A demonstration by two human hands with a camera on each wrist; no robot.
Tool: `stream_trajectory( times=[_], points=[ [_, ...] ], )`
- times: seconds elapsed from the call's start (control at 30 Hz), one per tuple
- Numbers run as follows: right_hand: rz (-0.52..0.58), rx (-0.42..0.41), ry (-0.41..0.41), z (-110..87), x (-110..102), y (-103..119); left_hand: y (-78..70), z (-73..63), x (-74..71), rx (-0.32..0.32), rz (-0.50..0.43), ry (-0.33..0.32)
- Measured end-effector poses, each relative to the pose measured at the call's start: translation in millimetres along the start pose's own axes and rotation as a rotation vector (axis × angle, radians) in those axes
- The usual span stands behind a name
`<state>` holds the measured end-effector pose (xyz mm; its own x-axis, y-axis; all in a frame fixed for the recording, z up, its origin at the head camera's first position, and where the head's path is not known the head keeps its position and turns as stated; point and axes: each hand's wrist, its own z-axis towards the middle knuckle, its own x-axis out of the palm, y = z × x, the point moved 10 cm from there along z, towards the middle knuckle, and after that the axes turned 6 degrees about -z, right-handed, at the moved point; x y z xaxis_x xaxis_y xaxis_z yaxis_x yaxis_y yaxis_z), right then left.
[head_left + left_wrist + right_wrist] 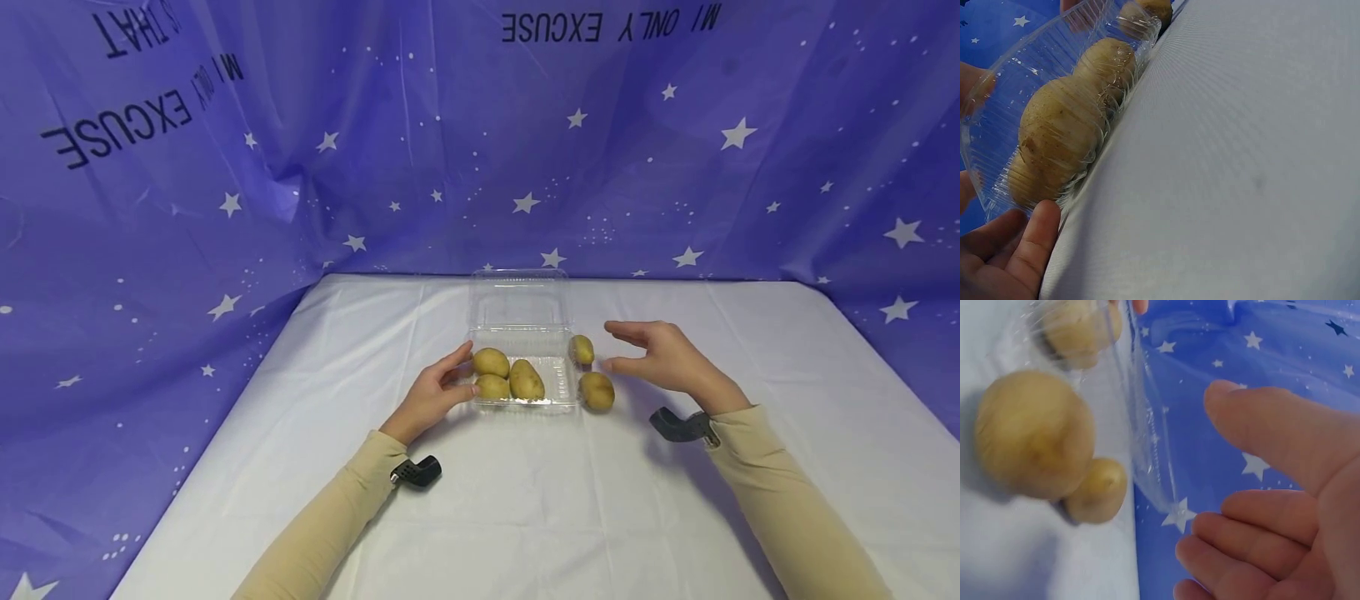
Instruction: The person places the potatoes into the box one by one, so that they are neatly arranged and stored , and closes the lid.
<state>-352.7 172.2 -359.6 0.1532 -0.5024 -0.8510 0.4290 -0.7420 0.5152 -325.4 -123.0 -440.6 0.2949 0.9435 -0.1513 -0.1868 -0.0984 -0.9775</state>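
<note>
Across the purple cloth [450, 125] at the back, black lettering [551, 27] running right to left reads "ONLY" and "EXCUSE" twice, at upper left and top centre; "THAT" stands near the left corner.

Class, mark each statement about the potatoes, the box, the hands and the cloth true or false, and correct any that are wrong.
1. Three potatoes lie inside the clear plastic box. True.
2. The box's lid is closed over them. False: the lid stands open at the far side.
3. Two loose potatoes lie outside the box, to its right. True.
4. The right hand grips a potato. False: the right hand holds nothing.
5. The left hand is at the box's left side. True.
6. The table is covered in starry blue. False: its cloth is white; the starry blue sheet hangs behind.
</note>
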Motion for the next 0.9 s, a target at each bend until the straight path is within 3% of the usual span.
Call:
stream_trajectory(
  times=[0.17, 0.47, 0.9],
  points=[
    [-0.004, -0.011, 0.0, -7.8, 1, -9, -0.7, -0.3, 0.3, 0.002, -0.004, 0.002],
    [0.085, -0.018, 0.035, -8.9, 13, -15, 1.3, 0.1, 0.6, -0.015, 0.0, -0.003],
    [0.027, -0.007, 0.124, -6.5, 36, -23, 1.5, -0.1, 1.0, -0.015, -0.007, 0.001]
  ],
)
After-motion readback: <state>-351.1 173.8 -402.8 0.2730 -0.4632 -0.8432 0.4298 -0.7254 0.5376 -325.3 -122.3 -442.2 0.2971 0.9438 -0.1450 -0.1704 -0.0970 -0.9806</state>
